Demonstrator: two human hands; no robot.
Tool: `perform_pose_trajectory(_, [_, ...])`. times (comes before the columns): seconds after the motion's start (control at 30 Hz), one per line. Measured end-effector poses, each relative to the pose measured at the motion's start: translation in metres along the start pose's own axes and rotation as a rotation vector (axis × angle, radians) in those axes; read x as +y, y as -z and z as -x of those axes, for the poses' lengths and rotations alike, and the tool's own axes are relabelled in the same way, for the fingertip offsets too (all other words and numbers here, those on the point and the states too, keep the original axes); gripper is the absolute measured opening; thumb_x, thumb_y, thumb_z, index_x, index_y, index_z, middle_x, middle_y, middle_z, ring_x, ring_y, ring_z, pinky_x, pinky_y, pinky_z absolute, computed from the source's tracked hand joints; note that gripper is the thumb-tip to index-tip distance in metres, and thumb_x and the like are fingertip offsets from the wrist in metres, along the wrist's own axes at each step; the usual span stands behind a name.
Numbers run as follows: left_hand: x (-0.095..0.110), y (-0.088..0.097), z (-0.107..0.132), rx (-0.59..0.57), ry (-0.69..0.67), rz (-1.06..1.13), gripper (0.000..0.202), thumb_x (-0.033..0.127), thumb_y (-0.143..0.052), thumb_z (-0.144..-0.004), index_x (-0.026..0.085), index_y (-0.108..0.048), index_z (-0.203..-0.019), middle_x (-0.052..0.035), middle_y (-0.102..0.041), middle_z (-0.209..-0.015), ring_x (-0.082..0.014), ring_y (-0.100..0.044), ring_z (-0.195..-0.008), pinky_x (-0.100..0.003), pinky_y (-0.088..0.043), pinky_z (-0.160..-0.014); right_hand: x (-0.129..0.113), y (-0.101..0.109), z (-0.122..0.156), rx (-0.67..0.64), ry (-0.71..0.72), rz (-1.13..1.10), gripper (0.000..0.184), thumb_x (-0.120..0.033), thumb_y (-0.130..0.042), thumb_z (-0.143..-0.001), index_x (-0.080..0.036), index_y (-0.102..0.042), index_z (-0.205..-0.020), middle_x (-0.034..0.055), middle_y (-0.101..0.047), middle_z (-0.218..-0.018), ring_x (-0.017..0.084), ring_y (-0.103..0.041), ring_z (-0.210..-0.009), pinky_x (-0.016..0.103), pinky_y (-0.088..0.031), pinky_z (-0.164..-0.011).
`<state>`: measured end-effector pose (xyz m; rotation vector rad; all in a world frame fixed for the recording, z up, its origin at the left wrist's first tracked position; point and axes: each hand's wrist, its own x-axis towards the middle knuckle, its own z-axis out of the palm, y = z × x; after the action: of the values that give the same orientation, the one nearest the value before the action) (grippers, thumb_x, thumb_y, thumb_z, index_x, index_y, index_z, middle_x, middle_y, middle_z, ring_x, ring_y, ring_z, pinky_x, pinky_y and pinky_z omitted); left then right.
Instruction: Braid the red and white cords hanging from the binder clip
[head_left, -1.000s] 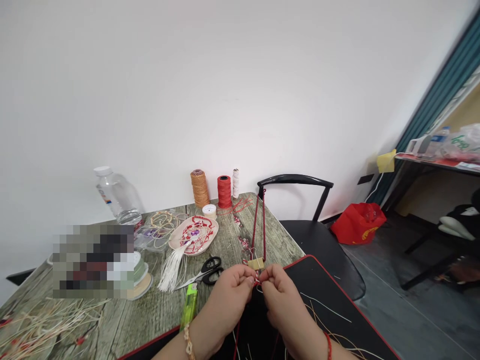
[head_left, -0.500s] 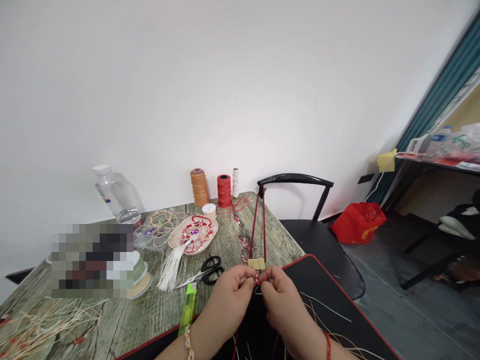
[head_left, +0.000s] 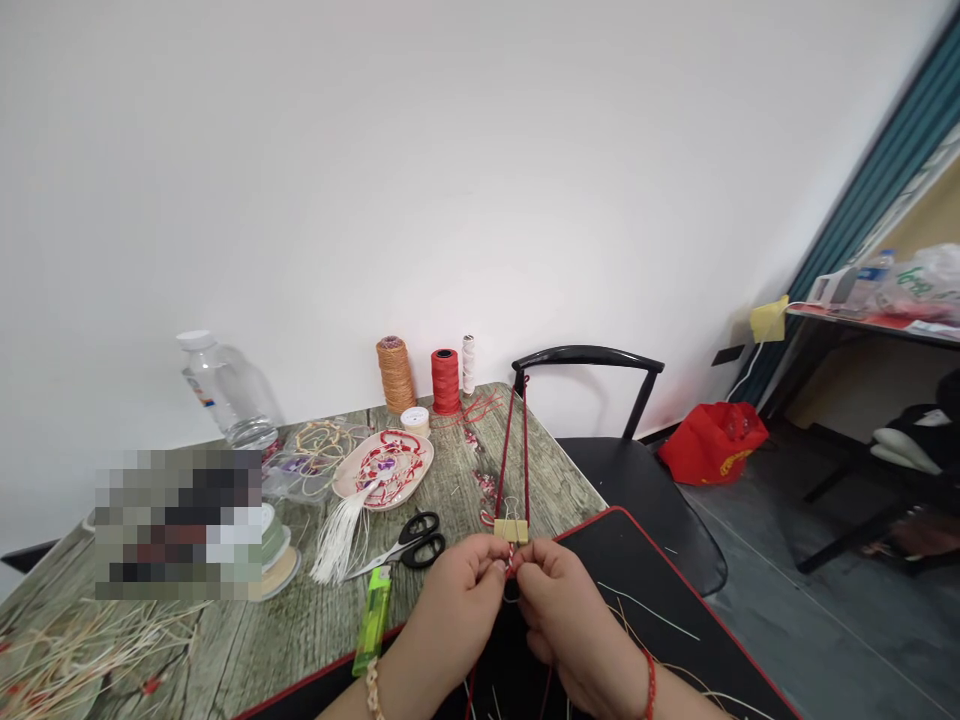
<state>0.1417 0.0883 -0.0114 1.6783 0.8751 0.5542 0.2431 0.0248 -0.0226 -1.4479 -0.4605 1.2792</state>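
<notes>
L hand [head_left: 459,592], R hand [head_left: 556,598]: grip pinched on cord [head_left: 510,557] below clip [head_left: 511,530]; bottle [head_left: 219,398] label illegible.

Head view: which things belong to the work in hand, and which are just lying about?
In hand: left hand, right hand, both pinching the knotted cord; gold binder clip; red cords running to the chair back.
Lying about: scissors, green lighter, thread spools, water bottle, dish.

Bright, soft, even light; faint shadows behind chair [head_left: 589,360] on wall [head_left: 450,150]. Strong wide-angle bend at pic edges, esp. right. Pixelated block [head_left: 180,525] near tabletop [head_left: 315,620] left edge. Centre sharp.
</notes>
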Motion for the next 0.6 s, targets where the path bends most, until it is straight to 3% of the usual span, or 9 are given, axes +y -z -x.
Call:
perform_pose_trajectory(0.33, [-0.008, -0.002, 0.003, -0.035, -0.152, -0.089, 0.027, 0.022, -0.045, -0.087, 0.02, -0.066, -0.103, -0.0068, -0.073, -0.098, -0.0203, -0.064, -0.08, -0.028, -0.045, -0.076, -0.004, -0.001, 0.007, -0.056, 0.015, -0.175, 0.023, -0.032, -0.059, -0.074, -0.022, -0.039, -0.07, -0.013, -0.027, -0.048, 0.003, -0.016, -0.039, 0.018, -0.007, -0.037])
perform_pose_trajectory(0.5, [-0.003, 0.005, 0.004, -0.041, -0.117, -0.232, 0.025, 0.018, -0.042, -0.087, 0.02, -0.064, -0.098, -0.0065, -0.072, -0.096, -0.0208, -0.064, -0.087, -0.028, -0.044, -0.077, 0.0, 0.0, 0.003, -0.098, 0.019, -0.137, 0.029, -0.042, -0.062, -0.075, -0.022, -0.041, -0.076, -0.0139, -0.029, -0.043, 0.003, -0.015, -0.037, 0.019, -0.006, -0.037])
perform_pose_trajectory(0.6, [0.005, 0.011, 0.009, -0.001, -0.1, -0.405, 0.021, 0.015, -0.04, -0.086, 0.021, -0.058, -0.095, -0.0042, -0.07, -0.088, -0.0195, -0.063, -0.08, -0.027, -0.041, -0.07, 0.001, 0.001, 0.003, -0.11, 0.017, -0.123, 0.031, -0.046, -0.061, -0.076, -0.023, -0.041, -0.077, -0.0144, -0.027, -0.043, 0.003, -0.014, -0.038, 0.02, -0.005, -0.037])
